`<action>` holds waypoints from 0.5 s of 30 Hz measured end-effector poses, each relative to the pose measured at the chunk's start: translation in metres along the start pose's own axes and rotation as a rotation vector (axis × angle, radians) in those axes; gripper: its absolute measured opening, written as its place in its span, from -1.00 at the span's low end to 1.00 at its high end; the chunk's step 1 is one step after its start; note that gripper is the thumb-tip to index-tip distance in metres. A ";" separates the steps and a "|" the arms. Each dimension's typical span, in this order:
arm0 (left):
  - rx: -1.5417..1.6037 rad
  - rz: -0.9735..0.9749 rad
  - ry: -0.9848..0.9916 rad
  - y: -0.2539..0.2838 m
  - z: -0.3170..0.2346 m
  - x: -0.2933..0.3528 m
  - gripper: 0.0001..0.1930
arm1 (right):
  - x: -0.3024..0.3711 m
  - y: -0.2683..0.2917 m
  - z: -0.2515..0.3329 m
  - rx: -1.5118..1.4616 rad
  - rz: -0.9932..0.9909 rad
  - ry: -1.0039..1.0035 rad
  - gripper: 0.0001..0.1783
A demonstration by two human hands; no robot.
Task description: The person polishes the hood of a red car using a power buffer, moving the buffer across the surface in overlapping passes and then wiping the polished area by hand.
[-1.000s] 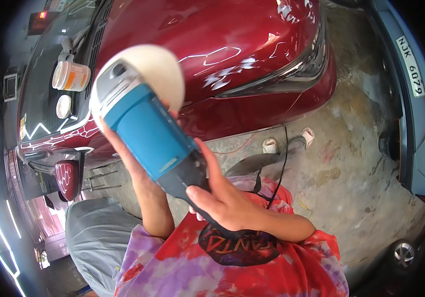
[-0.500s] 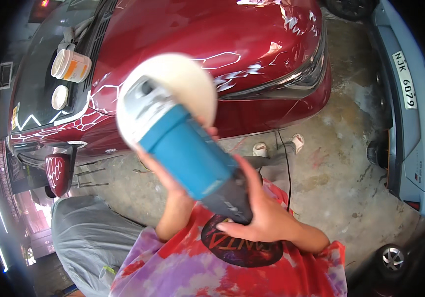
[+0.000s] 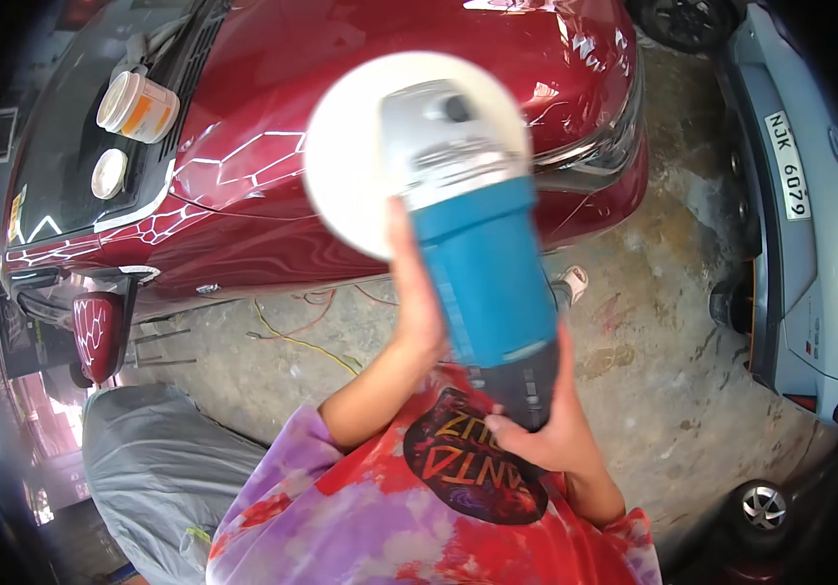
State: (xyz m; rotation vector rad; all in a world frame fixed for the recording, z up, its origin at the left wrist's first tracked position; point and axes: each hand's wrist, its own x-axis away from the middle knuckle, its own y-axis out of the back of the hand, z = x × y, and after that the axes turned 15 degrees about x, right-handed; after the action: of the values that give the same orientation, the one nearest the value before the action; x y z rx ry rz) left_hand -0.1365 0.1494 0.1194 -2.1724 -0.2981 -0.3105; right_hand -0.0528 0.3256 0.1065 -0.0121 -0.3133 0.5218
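Observation:
Both my hands hold a car polisher (image 3: 487, 263) with a blue body, a silver metal head and a dark rear handle. Its round white pad (image 3: 346, 156) overlaps the red car's hood (image 3: 263, 88) in the picture; whether they touch, I cannot tell. My left hand (image 3: 419, 307) grips the left side of the body just behind the head, its other fingers hidden underneath. Around the dark rear handle, close to my shirt, wraps my right hand (image 3: 550, 439). The pad and head look slightly blurred.
An open white tub (image 3: 141, 107) with an orange label and its round lid (image 3: 109, 174) sit by the windshield. A side mirror (image 3: 97, 336) juts out at left. Yellow and red cords (image 3: 307, 343) lie on the concrete floor. A light-blue car (image 3: 799, 283) stands at right. Someone's sandaled foot (image 3: 575, 283) shows beyond the polisher.
The polisher has swung to the right, and its head has turned from pointing up-left to nearly straight ahead. Both my hands have moved with it, still gripping.

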 end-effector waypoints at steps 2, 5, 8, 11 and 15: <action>0.073 -0.010 -0.079 0.012 -0.028 0.021 0.01 | -0.017 -0.014 0.009 0.149 0.115 0.143 0.24; 0.120 -0.006 -0.259 0.046 -0.060 0.041 0.09 | -0.039 -0.037 0.021 0.208 0.303 0.234 0.22; 0.164 -0.033 -0.366 0.065 -0.084 0.054 0.10 | -0.053 -0.053 0.033 0.126 0.510 0.069 0.25; 0.225 -0.023 -0.395 0.070 -0.085 0.059 0.10 | -0.057 -0.057 0.032 0.206 0.497 0.156 0.25; 0.144 -0.034 -0.317 0.055 -0.050 0.055 0.09 | -0.034 -0.029 0.026 0.427 0.309 0.313 0.24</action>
State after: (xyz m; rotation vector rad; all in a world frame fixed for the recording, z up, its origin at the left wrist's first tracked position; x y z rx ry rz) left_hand -0.0721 0.0825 0.1245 -2.0717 -0.5186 0.0386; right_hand -0.0742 0.2824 0.1242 0.2729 0.1140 0.8741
